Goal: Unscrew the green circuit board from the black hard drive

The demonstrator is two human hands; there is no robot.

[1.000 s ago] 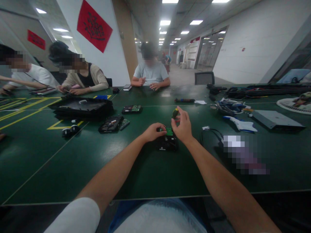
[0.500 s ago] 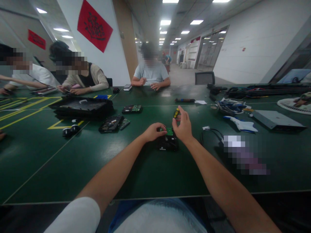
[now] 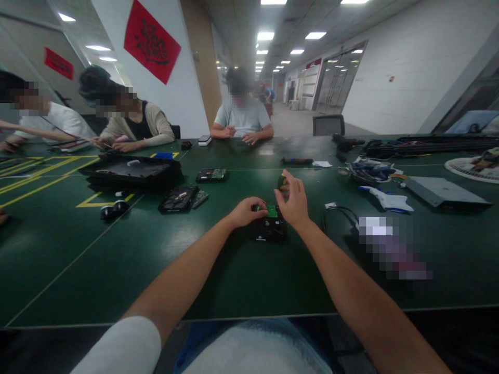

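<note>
A black hard drive with a green circuit board lies on the table in front of me. My left hand grips it at its far left side, thumb and fingers closed by the board's edge. Above its far right side, my right hand has its fingers round a small yellow-and-black screwdriver. The screwdriver's handle is partly behind the fingers, and its tip is hidden by the hand.
Left of the hands lie more hard drives and a black tray. To the right are a cable, a blue-and-white tool and a grey metal box. People sit across the table.
My right hand has turned slightly, and its fingers now cover more of the yellow-and-black handle. The left hand and the hard drive stay where they were.
</note>
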